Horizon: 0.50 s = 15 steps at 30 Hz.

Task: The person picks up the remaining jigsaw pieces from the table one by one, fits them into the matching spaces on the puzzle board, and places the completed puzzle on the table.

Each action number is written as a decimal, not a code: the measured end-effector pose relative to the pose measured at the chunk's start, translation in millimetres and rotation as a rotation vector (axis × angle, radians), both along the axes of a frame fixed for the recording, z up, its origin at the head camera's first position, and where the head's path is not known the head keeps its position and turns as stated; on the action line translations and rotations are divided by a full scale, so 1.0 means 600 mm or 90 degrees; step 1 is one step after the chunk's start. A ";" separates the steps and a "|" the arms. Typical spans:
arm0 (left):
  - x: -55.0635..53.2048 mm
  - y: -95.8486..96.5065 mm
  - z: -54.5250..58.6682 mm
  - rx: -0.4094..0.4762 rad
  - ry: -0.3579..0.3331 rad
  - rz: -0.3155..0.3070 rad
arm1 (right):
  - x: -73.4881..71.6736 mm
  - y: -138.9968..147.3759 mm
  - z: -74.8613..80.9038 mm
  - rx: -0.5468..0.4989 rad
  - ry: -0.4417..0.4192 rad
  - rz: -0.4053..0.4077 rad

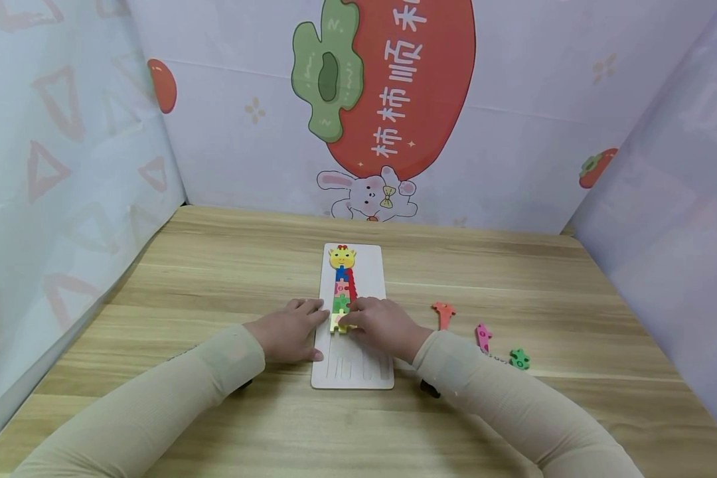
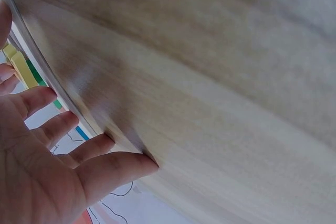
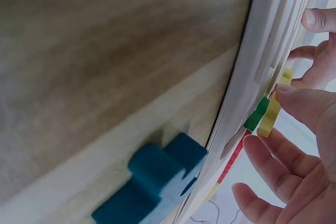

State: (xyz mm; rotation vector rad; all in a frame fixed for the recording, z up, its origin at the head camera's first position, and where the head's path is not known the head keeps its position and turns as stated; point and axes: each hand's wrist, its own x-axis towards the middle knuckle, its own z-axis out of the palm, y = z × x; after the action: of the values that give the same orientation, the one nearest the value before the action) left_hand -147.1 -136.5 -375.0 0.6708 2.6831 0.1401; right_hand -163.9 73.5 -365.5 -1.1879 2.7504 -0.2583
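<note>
A white puzzle board (image 1: 358, 259) lies lengthwise on the table, with a giraffe's yellow head piece (image 1: 342, 257) at its far end. Below the head run blue, pink and green neck pieces (image 1: 341, 305), with a red mane piece (image 1: 350, 282) alongside. My right hand (image 1: 388, 325) pinches a yellow puzzle piece (image 3: 270, 114) between thumb and fingers at the lower end of this row. Whether that piece is fully seated cannot be told. My left hand (image 1: 289, 332) rests along the board's left edge, fingers extended and touching it.
Right of the board lie an orange piece (image 1: 444, 315), a pink piece (image 1: 482, 336) and a green piece (image 1: 519, 359). A teal piece (image 3: 152, 177) is close to the board in the right wrist view. Printed cloth walls surround the wooden table (image 1: 245, 265).
</note>
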 end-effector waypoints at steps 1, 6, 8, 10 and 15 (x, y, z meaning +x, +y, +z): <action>0.000 0.000 0.000 0.000 0.001 -0.001 | 0.000 0.000 0.000 0.001 -0.001 -0.001; 0.000 -0.001 -0.001 0.003 0.003 -0.001 | 0.001 -0.001 -0.001 0.004 -0.003 -0.004; -0.001 -0.001 -0.002 0.004 0.003 0.000 | 0.001 -0.002 -0.001 0.005 -0.004 -0.005; -0.001 -0.001 -0.003 0.005 0.002 0.001 | 0.001 -0.002 -0.002 0.006 -0.005 -0.006; -0.002 -0.001 -0.005 0.003 0.007 -0.001 | -0.001 -0.002 -0.006 0.010 -0.002 -0.008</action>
State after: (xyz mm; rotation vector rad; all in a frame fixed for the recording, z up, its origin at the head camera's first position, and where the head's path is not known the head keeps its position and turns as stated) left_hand -148.1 -137.4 -378.0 0.6763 2.6939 0.1421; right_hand -164.6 72.1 -368.9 -1.1667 2.7525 -0.2383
